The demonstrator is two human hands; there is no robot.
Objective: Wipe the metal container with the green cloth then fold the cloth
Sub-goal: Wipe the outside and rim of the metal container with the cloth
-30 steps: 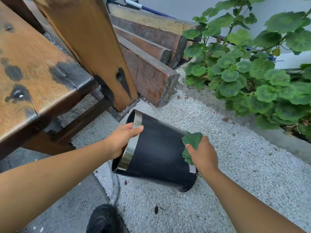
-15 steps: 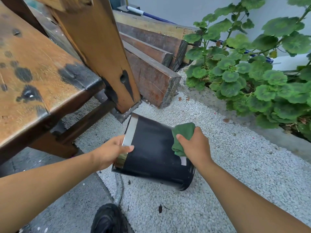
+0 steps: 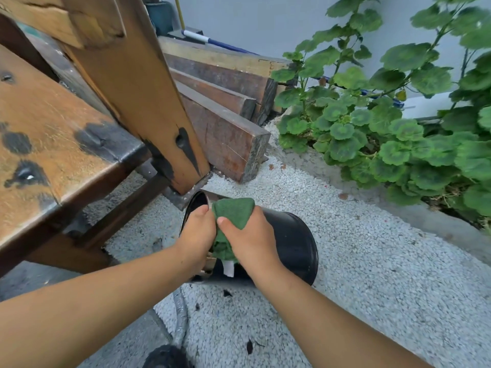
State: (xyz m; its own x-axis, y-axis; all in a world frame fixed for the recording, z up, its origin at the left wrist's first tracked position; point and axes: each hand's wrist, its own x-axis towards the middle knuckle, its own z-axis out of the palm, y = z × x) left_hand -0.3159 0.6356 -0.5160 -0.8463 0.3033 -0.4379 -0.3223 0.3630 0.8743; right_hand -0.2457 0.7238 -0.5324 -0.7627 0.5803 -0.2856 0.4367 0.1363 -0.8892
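Note:
A black metal container with a shiny silver rim lies on its side on white gravel, its open mouth facing the wooden bench. The bunched green cloth is pressed on the container's upper side near the rim, a white tag hanging below it. My right hand grips the cloth from the right. My left hand rests at the rim right beside the cloth, thumb touching the cloth's edge. Whether its fingers grip the rim or the cloth is hidden.
A wooden bench and its thick leg stand left and behind the container. Stacked wooden beams lie beyond. Leafy green plants fill the right behind a concrete kerb. A grey hose and a black shoe lie below.
My right hand slid the cloth from the container's base end up to its rim. My left hand shifted along the rim and now meets the cloth. The container's mouth turned further away.

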